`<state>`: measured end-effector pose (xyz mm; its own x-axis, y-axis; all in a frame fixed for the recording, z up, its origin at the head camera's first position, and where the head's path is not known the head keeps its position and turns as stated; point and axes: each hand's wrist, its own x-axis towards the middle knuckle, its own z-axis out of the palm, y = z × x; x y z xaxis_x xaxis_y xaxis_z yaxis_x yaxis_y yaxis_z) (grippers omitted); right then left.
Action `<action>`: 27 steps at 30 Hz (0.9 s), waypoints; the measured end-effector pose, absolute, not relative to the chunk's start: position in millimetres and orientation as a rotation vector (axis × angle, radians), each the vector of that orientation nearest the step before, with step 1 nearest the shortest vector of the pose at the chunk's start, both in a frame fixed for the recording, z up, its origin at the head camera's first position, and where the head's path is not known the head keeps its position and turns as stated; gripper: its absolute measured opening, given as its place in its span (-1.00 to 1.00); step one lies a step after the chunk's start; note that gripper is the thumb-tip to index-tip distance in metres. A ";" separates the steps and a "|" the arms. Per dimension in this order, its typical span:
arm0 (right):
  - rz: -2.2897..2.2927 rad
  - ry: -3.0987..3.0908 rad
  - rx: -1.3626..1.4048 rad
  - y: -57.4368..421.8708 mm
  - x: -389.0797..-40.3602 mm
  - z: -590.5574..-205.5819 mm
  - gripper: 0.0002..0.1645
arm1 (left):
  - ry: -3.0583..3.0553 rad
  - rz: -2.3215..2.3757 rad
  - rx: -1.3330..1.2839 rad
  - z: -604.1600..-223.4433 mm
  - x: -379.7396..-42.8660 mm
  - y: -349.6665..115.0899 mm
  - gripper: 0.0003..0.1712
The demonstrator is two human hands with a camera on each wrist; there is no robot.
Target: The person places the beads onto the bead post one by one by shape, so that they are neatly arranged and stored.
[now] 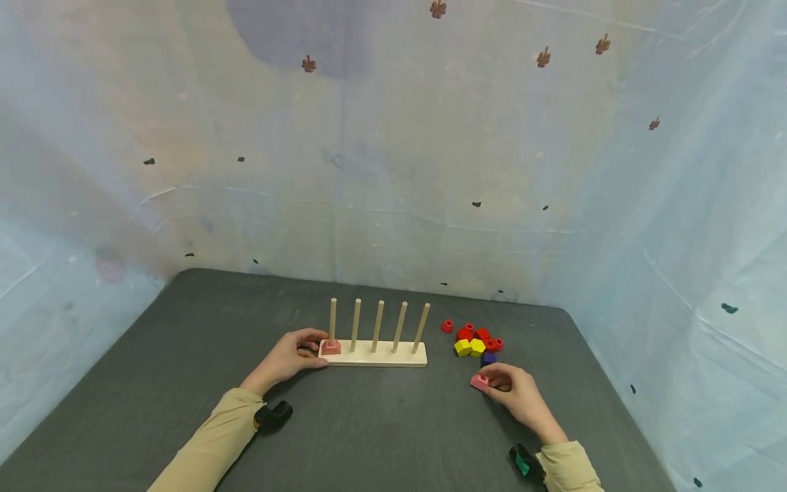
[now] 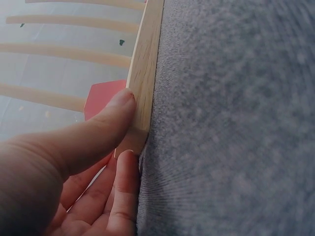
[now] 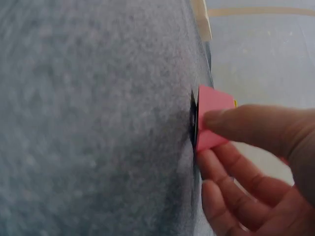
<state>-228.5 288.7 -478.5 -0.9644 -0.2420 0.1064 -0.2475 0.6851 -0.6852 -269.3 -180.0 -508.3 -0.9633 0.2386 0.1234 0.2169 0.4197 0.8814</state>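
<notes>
A wooden peg board (image 1: 375, 358) with several upright pegs stands on the dark table. One pink block (image 1: 331, 348) sits at the foot of its leftmost peg. My left hand (image 1: 294, 357) grips the board's left end, the thumb (image 2: 123, 101) along the front edge and the other fingers curled behind. To the right of the board, my right hand (image 1: 513, 389) pinches a second pink block (image 3: 210, 115) between thumb and fingers, close over the table. A hole shows in its top in the head view. The other pegs bear no blocks.
Right of the board lies a cluster of small blocks: several red ones (image 1: 465, 332), two yellow ones (image 1: 477, 347) and a dark purple one (image 1: 488, 359). A lone red block (image 1: 447, 326) lies nearest the board. A pale patterned sheet (image 1: 393, 171) hangs behind the table (image 1: 381, 430).
</notes>
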 end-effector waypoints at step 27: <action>1.013 -2.570 0.869 242.7 -243.6 -385.5 -0.60 | 2.636 1.615 0.395 -508.4 -269.5 -180.1 -0.38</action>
<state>-243.6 242.7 -385.5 -0.7928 -0.4394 0.4224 -0.6094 0.5818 -0.5386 -269.5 -180.1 -508.4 -0.9676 0.2275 0.1096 0.2010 0.4310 0.8797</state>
